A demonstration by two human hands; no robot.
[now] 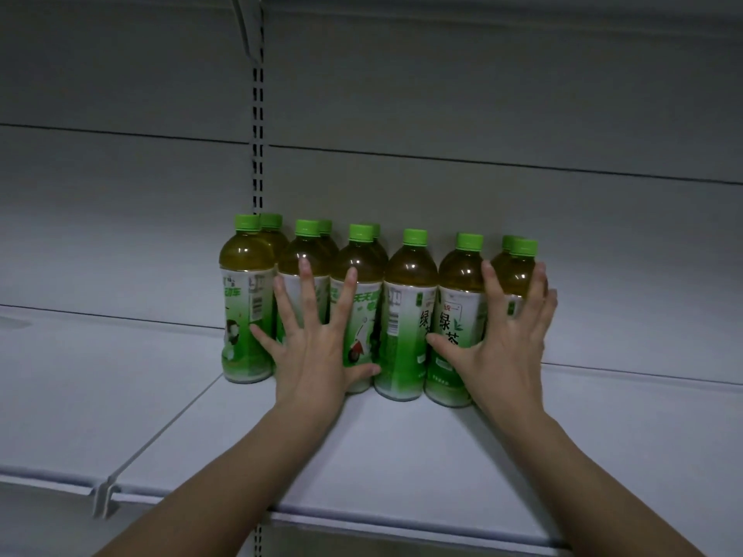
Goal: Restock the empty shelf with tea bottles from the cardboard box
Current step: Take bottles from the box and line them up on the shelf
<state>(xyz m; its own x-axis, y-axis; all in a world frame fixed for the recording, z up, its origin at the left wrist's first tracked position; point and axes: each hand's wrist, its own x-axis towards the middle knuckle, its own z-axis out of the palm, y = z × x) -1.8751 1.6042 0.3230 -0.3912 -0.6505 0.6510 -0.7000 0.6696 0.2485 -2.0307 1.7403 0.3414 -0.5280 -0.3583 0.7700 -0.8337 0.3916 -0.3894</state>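
Pressing flat, splayed left hand [311, 347] and right hand [508, 335] against heavy, slippery, rigid tea bottles [408, 315] along shelf [402, 456] back edge, best gripping mid-label.

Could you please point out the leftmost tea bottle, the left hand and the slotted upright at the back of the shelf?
Leftmost tea bottle [246, 311]: head view, on its label.
Left hand [311, 351]: head view, on the back of the hand.
Slotted upright [257, 126]: head view, on the perforated strip above the bottles.

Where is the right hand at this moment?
In the head view, right of centre, the right hand presses spread fingers against the rightmost tea bottles on the shelf.
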